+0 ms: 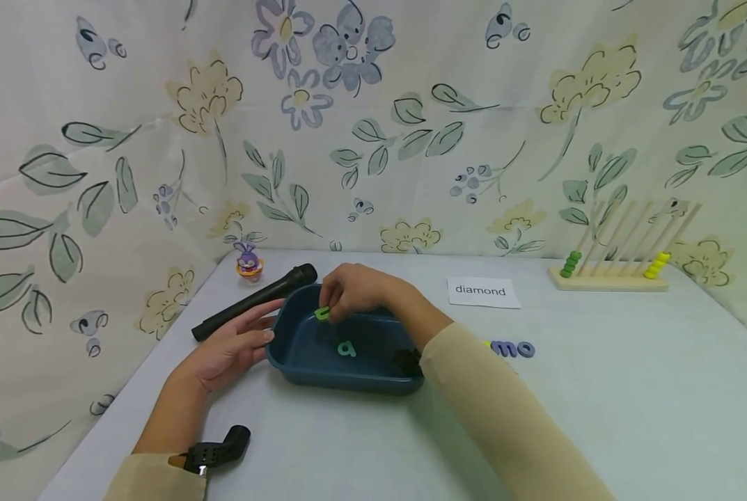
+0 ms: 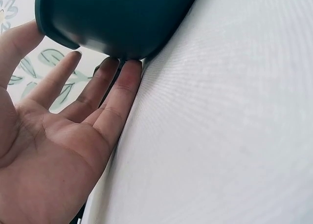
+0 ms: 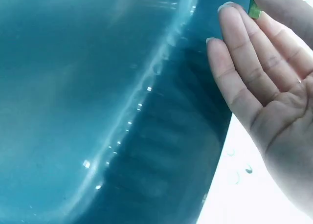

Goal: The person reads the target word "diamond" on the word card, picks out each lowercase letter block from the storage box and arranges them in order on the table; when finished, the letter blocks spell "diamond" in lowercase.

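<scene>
A dark blue plastic tub (image 1: 348, 383) stands on the table in front of me. The thumb and fingertips of my left hand (image 1: 232, 351) touch its left end; in the left wrist view the fingers (image 2: 117, 101) lie fairly straight against the tub's wall (image 2: 107, 23). Over the tub's back left part, my right hand (image 1: 357, 292) pinches a small green letter (image 1: 321, 314) between thumb and finger. That green letter (image 3: 254, 9) shows only as an edge in the right wrist view. A teal letter (image 1: 346, 348) lies on the tub's floor.
A black microphone (image 1: 254, 303) lies behind my left hand, near a purple rabbit toy (image 1: 248, 263). To the right are a card reading "diamond" (image 1: 483, 292), purple letters (image 1: 503, 349) partly hidden by my right sleeve, and a bead abacus (image 1: 611, 282).
</scene>
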`<state>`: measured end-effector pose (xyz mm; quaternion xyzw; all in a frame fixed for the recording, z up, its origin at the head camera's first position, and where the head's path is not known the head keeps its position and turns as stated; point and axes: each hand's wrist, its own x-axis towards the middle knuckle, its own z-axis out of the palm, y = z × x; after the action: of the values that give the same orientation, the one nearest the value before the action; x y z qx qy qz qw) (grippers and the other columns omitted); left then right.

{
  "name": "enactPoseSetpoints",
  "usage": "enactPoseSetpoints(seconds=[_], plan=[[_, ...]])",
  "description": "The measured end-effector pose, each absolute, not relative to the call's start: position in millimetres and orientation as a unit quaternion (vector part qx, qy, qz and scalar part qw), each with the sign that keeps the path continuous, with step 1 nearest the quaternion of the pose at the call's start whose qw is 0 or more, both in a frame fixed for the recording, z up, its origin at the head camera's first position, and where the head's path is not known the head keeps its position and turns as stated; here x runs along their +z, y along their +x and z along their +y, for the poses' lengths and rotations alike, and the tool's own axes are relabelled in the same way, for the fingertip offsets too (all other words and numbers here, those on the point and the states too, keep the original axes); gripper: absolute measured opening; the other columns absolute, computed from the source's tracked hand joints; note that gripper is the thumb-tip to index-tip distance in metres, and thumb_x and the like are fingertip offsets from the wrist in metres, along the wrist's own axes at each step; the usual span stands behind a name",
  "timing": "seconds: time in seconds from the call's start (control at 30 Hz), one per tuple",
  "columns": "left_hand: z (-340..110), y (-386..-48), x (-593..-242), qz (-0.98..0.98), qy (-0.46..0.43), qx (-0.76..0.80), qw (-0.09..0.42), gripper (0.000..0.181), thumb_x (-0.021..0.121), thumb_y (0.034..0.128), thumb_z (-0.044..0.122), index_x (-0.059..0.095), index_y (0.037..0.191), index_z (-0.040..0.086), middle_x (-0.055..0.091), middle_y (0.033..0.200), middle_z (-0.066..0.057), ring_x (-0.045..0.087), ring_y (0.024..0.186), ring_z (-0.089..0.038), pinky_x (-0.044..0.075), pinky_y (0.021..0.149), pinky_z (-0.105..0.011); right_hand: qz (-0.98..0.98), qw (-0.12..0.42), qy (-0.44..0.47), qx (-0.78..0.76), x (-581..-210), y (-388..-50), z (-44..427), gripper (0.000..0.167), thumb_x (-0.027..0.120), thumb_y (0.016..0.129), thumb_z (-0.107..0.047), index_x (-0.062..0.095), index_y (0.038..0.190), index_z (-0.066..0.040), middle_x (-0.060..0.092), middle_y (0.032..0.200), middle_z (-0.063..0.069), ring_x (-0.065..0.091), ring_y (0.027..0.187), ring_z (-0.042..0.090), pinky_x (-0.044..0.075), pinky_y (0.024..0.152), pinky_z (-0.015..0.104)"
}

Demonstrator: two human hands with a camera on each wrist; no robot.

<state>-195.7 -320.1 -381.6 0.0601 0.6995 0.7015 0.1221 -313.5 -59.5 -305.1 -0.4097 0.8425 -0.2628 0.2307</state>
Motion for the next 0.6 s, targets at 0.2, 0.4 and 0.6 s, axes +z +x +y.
enactPoseSetpoints(seconds=[0.2,0.4,0.6], plan=[[-319.6,-195.9,-381.1,0.703,0.056,0.697,0.124,0.067,0.059,0.1038,0.016,0.029,0.163,0.013,0.021,0.168,-0.024,0.06,0.126,-0.011,0.054,0.101,-0.025,0.84,0.213,-0.418,-0.272,-293.3,-310.8,-52.4,0.018,0.08,0.088,-0.011,0.074,0.105,-0.014,0.076,0.101,-0.001,0.07,0.095,0.014,0.057,0.087,0.028],[-320.3,-196.3,-381.1,0.701,0.054,0.7,0.126,0.066,0.059,0.1039,0.015,0.029,0.163,0.014,0.023,0.167,-0.023,0.062,0.124,-0.009,0.055,0.101,-0.026,0.837,0.205,-0.418,-0.287,-281.8,-307.5,-45.1,0.02,0.081,0.087,-0.01,0.074,0.105,-0.014,0.075,0.101,0.0,0.07,0.096,0.015,0.057,0.086,0.028],[-320.3,-196.0,-380.1,0.699,0.06,0.701,0.127,0.066,0.059,0.104,0.015,0.029,0.163,0.012,0.023,0.166,-0.024,0.062,0.123,-0.008,0.054,0.101,-0.025,0.825,0.204,-0.418,-0.322,-274.9,-302.9,-33.8,0.019,0.079,0.087,-0.012,0.074,0.105,-0.015,0.072,0.097,0.002,0.065,0.093,0.018,0.055,0.082,0.03]])
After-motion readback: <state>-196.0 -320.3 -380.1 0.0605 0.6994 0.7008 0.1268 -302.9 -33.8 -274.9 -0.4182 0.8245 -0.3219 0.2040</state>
